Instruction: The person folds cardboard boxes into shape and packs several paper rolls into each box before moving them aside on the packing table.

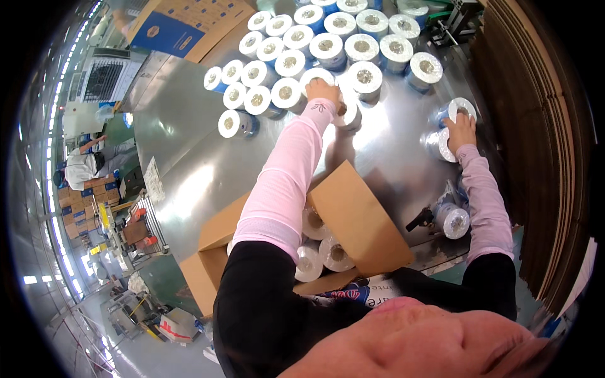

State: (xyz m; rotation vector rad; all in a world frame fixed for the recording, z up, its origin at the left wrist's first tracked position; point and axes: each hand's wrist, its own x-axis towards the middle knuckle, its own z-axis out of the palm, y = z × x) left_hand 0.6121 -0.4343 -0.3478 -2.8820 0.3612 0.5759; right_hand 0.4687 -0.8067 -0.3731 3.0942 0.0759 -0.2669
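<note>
Many white paper rolls in clear and blue wrap stand on the metal table (208, 148). My left hand (322, 91) reaches to the near edge of the group, its fingers closed over a white roll (313, 75); another roll (348, 112) sits right beside it, partly covered by my hand. Over at the right, my right hand (462, 131) grips between two rolls, with fingertips at the core of the farther roll (465, 108) and the palm against the nearer roll (439, 145). Below my left arm, an open cardboard box (359, 217) holds several rolls (337, 252).
Stacked flat cardboard (529, 126) lines the right side. More wrapped rolls (455, 222) lie at the table's near right, beside a black handled object (420, 220). A printed carton (189, 28) stands at the far left. Another person (82, 167) is at the left, well away.
</note>
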